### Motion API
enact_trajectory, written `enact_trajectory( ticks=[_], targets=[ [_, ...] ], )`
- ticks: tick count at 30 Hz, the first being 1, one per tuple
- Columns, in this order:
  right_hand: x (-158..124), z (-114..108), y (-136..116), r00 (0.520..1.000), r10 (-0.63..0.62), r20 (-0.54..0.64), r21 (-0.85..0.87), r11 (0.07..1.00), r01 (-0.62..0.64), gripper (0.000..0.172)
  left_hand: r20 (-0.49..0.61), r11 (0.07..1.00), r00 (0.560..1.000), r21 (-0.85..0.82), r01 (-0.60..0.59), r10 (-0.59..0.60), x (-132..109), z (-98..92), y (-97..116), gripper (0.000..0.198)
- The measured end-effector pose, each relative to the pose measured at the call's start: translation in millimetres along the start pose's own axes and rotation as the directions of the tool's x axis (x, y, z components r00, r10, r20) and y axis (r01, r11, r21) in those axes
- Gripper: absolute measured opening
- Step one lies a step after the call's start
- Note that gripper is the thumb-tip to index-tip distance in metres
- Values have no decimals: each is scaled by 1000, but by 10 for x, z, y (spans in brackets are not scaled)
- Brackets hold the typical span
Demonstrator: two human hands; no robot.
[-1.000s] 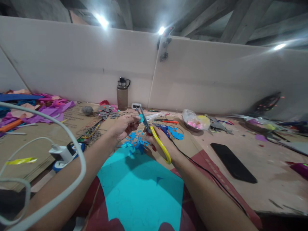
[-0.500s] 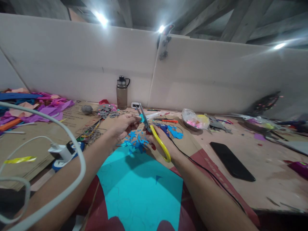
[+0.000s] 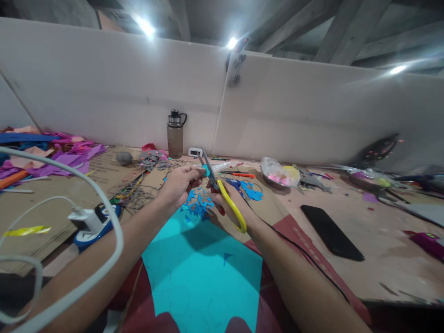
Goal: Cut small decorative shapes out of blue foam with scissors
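Between the thumb and fingers of my left hand (image 3: 180, 184) is pinched a small bright blue piece (image 3: 206, 170), like felt or foam sheet. My right hand (image 3: 231, 200) grips scissors with yellow handles (image 3: 233, 208). Their blades point away from me, parted, with the blue piece between them. Beneath my hands lie several blue cut scraps (image 3: 199, 203). Nearer to me is a large turquoise sheet (image 3: 204, 273) with faint drawn lines, a small dark blue scrap (image 3: 227, 257) resting on it.
A bottle (image 3: 175, 136) stands against the white partition (image 3: 114, 88). To the right are a phone (image 3: 331, 232) and a bowl of bagged pieces (image 3: 279, 175). A white cable (image 3: 118, 249) loops across the left, near a charger on a power strip (image 3: 86, 221). Coloured scraps (image 3: 69, 157) pile at far left.
My left hand and the blue piece have shifted slightly right, deeper between the scissor blades. The whole view has moved a little; the other things lie as before.
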State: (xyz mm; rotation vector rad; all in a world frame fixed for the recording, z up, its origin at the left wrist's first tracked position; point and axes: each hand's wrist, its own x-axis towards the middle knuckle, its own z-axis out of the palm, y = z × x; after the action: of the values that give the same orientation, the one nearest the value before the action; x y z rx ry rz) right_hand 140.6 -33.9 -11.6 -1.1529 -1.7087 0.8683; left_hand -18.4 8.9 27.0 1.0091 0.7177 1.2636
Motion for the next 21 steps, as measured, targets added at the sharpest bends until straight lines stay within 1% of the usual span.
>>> enact_trajectory(
  ticks=[4, 8, 10, 13, 18, 21],
  targets=[
    [-14, 18, -9, 999, 35, -11, 29, 999, -35, 7, -6, 1000, 1000, -18, 6, -6, -12, 6, -12, 13],
    [-9, 70, 35, 999, 22, -50, 72, 997, -18, 11, -26, 994, 999, -99, 38, -41, -32, 36, -66, 9],
    [-8, 105, 47, 998, 8, -54, 118, 993, -2, 11, -53, 989, 997, -141, 45, -53, -57, 64, -103, 9],
    [-24, 173, 23, 996, -10, -92, 147, 989, 24, 11, -93, 984, 995, -176, 16, -33, -114, 115, -154, 10],
    [-62, 290, -11, 987, 32, -155, 230, 973, 5, 13, -182, 979, 983, -204, -4, -34, -195, 186, -219, 10],
    [-57, 324, 24, 985, 21, -169, 232, 973, 19, 13, -230, 978, 972, -208, -5, -44, -208, 206, -246, 10]
  ],
)
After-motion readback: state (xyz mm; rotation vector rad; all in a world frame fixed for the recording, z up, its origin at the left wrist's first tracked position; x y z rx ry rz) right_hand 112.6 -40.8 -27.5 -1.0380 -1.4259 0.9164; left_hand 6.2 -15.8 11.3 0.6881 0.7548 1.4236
